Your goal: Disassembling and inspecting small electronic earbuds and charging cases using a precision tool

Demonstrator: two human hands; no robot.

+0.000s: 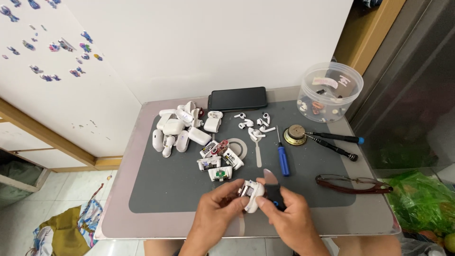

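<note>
Holding a white earbud case (252,193) above the counter's (142,142) near edge, left hand (215,208) grip pinches it; right hand (284,215) grip clenches a thin pry blade (270,179). Risk: blade slipping toward fingers, or case dropping floorward.

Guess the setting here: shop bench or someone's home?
Probably a home repair bench for earbud cases: a small table with a grey work mat, a heap of white earbud cases, opened case shells, screwdrivers, beside a tiled floor.
</note>
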